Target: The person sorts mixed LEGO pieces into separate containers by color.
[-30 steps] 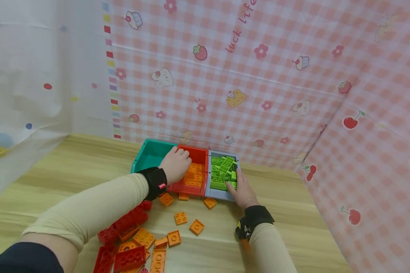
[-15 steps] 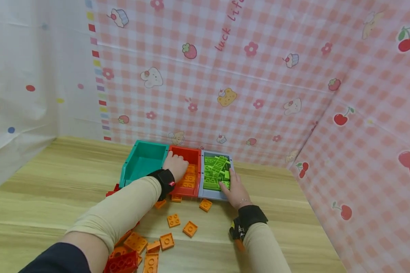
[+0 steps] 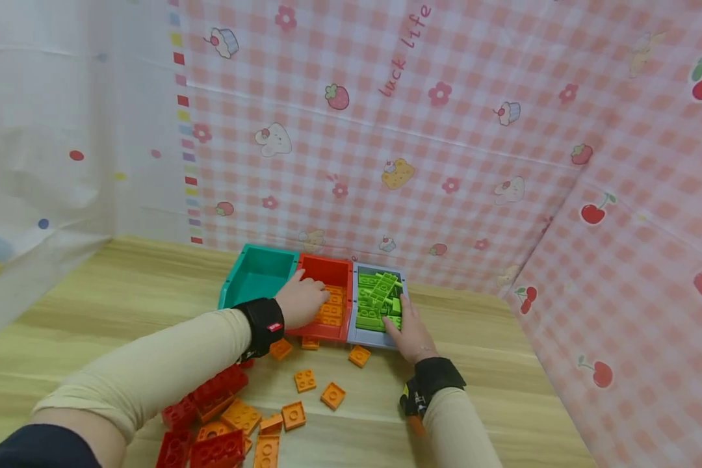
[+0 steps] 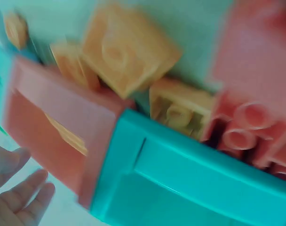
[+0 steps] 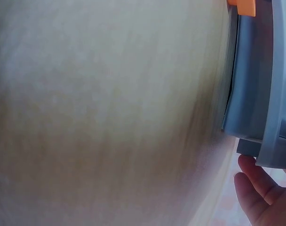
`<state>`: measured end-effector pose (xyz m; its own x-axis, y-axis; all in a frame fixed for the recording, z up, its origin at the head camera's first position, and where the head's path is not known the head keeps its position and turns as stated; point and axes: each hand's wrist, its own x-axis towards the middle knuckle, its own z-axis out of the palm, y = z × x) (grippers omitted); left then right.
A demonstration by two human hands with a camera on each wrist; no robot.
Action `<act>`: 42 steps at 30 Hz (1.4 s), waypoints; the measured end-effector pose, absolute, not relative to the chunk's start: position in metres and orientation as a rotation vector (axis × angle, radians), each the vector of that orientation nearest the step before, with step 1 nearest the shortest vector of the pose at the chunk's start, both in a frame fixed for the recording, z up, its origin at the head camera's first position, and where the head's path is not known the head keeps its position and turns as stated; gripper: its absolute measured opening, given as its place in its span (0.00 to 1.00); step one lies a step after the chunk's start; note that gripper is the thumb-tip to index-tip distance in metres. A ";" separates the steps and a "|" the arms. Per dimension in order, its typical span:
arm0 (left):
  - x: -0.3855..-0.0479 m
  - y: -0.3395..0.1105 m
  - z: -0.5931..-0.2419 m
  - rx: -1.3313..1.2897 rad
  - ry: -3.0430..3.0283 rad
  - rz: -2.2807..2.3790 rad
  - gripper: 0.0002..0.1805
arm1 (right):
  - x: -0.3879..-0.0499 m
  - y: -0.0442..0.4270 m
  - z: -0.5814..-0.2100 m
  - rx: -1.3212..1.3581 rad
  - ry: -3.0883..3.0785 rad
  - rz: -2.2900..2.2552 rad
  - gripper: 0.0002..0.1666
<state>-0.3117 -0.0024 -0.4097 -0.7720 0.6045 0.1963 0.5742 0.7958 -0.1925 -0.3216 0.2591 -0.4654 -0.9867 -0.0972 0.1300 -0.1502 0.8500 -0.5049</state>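
My left hand [image 3: 301, 303] is over the left side of the red bin [image 3: 327, 265], partly hiding its inside. Orange toy bricks [image 3: 332, 307] lie within that bin. In the left wrist view the left hand [image 4: 18, 200] has loosely bent fingers and nothing between them. My right hand [image 3: 412, 335] holds the front right corner of the grey bin [image 3: 370, 337], thumb over the rim and fingers along the outer wall. Green bricks [image 3: 380, 292] fill this bin. The right wrist view shows fingertips [image 5: 256, 174] against the bin's edge.
A teal bin [image 3: 269, 263] with a bare floor adjoins the red one. Loose orange bricks [image 3: 305, 380] are scattered on the wooden table in front. Red bricks [image 3: 219, 448] are heaped with orange ones at front left. A checked cloth [image 3: 339, 143] hangs behind the bins.
My left hand shifts over the red bin, ending a little nearer its front, with the fingers spread more. The right hand stays on the grey bin. The head view sways slightly.
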 end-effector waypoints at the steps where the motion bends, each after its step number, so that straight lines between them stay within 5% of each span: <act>1: -0.302 -0.005 -0.408 -0.967 -2.708 0.202 0.10 | -0.321 0.259 -0.465 0.198 -2.925 0.810 0.45; 12: -0.214 -0.060 -0.393 -1.450 -2.927 0.222 0.04 | -0.323 0.259 -0.465 0.212 -2.937 0.804 0.45; 20: -0.198 -0.072 -0.411 -1.551 -2.973 0.476 0.12 | -0.324 0.265 -0.464 0.204 -2.945 0.755 0.44; 32: -0.231 -0.056 -0.387 -1.358 -2.642 0.193 0.18 | -0.321 0.256 -0.460 0.204 -2.941 0.762 0.44; 42: -0.300 -0.016 -0.387 -1.157 -2.463 0.914 0.13 | -0.323 0.258 -0.463 0.203 -2.941 0.747 0.44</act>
